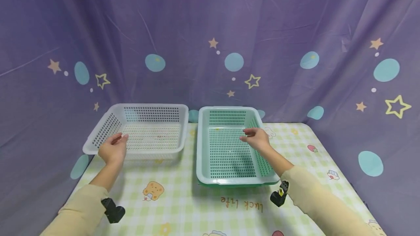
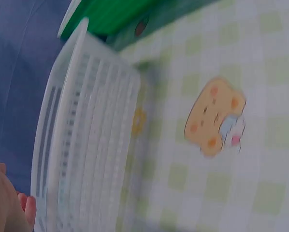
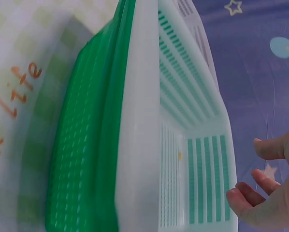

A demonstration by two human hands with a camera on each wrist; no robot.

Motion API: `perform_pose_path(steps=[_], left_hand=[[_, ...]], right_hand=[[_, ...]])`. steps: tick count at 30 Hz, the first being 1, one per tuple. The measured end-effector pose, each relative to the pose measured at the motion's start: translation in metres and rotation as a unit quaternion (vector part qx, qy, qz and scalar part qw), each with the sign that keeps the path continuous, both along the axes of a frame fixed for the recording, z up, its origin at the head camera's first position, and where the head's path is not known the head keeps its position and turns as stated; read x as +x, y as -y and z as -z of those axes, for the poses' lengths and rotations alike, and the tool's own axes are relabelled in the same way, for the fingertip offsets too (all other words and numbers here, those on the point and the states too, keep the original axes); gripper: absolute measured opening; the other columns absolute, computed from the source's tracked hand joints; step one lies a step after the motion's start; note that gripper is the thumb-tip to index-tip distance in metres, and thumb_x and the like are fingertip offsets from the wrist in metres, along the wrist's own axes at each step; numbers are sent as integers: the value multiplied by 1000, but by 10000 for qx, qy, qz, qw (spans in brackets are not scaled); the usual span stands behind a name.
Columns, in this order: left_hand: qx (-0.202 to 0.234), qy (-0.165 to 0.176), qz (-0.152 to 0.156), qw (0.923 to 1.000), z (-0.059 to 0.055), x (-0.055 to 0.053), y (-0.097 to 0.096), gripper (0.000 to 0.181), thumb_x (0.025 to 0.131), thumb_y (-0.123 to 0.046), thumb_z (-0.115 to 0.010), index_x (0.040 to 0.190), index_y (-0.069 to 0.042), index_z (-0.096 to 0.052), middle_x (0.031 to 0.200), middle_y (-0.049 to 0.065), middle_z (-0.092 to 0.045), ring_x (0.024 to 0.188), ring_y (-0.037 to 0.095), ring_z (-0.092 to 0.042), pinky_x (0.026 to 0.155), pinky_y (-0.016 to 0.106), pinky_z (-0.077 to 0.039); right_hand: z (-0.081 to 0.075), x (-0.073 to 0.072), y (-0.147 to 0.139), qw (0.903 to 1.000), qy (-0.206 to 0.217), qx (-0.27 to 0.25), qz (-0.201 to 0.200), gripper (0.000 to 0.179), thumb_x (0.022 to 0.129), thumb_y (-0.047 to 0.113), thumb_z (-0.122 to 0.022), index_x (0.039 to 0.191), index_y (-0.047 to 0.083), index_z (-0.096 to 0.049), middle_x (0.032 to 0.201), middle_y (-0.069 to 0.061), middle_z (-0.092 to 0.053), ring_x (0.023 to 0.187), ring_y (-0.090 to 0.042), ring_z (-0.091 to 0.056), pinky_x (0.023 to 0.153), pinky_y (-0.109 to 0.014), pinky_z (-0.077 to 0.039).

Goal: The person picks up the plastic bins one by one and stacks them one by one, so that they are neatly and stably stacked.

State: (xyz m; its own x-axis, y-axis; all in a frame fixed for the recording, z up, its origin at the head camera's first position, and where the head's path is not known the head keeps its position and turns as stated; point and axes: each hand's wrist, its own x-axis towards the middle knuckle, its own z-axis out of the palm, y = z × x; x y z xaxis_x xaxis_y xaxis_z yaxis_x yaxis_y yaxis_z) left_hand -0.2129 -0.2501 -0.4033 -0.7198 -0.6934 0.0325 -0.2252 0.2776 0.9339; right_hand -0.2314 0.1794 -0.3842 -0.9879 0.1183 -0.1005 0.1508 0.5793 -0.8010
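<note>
Empty, the left hand [image 1: 113, 149] is poised, thumb and fingers narrowly apart, by the white perforated basket [image 1: 147, 154] at ten o'clock on the checked tablecloth [image 1: 183, 207]; the right hand [image 1: 258, 139], equally empty, fingers loosely parted, hangs over the pale basket [image 1: 201, 148] at one o'clock. A lift there could drag up the green basket [image 3: 81, 145] beneath, should nested rims cling; the right-wrist view bares its deep wall, a mere sliver from the head.
</note>
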Motion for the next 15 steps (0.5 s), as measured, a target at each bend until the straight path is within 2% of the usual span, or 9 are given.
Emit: perform_pose_path(steps=[2,5,8,11,15], left_hand=[[-161,66,-117,9998,-1,-1,11,38,93,-21,-62,126,-2,-61,121,14,-62,81,-2,-48,74,8,-43],[-684,158,-228,9973,-3,-2,28,39,94,-22,-59,128,-2,-60,127,21,-61,100,19,-56,89,29,-48],[-1190,445,-170,9918,-5,-5,45,42,95,-25,-56,131,-3,-57,130,26,-57,119,37,-52,100,50,-44],[-1395,869,-47,9864,-8,-9,57,47,93,-28,-57,134,-5,-54,136,29,-50,128,44,-44,105,56,-40],[-1326,1390,90,9813,-10,-12,66,56,90,-29,-59,138,-2,-47,143,33,-41,133,49,-37,110,57,-37]], right_hand=[[-1,0,10,10000,-21,-79,-32,38,86,20,-71,120,4,-63,124,-18,-64,114,-33,-61,92,-41,-55],[-3,-2,26,9997,-74,-213,-117,37,85,19,-72,118,4,-64,122,-17,-66,113,-32,-62,91,-40,-56],[-3,-4,42,9992,-74,-352,-177,37,84,19,-74,118,6,-65,122,-14,-67,113,-30,-63,91,-39,-57],[-2,-6,58,9989,-26,-416,-228,36,84,20,-74,116,8,-66,120,-12,-67,111,-28,-63,90,-37,-57],[-3,-8,77,9984,58,-421,-372,33,84,22,-74,114,10,-67,116,-10,-69,107,-26,-64,86,-35,-58]])
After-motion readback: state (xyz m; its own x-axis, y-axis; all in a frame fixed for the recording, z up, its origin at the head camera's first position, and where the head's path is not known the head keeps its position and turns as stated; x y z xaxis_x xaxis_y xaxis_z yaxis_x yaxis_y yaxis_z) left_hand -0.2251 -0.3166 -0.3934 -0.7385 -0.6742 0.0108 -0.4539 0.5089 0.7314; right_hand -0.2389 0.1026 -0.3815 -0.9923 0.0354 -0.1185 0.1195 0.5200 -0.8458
